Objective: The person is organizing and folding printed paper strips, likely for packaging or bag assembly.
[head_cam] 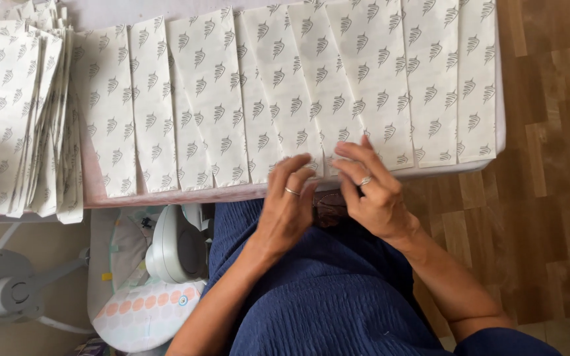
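- Our left hand (pixel 287 207): raised at the near edge of the table, fingers loosely curled, a ring on one finger; its fingertips reach the bottom corner of a patterned paper strip (pixel 301 86), and we cannot tell whether they pinch it or only touch it.
- Our right hand (pixel 371 188): just beside the left, fingers bent and spread, a ring on one finger; its fingertips lie on the lower end of the neighbouring paper strip (pixel 364 79). Whether it grips the paper or merely presses on it, we cannot tell.
- Row of paper strips (pixel 212 99): long white pieces printed with small grey leaf-like marks, laid side by side and overlapping across the table, their lower ends directly beyond our fingertips.
- Stack of strips (pixel 24 112): the same printed paper, piled loosely at the left end of the table, well apart from both hands.
- Table (pixel 166 196): pale top, its pinkish near edge running just beyond our wrists.
- Dark blue garment (pixel 324 296): ribbed fabric over our lap, below the hands.
- Baby seat (pixel 146 310): white and grey, with a dotted pad, on the floor left of our lap.
- Wooden parquet floor (pixel 549 198): brown, to the right of the table.
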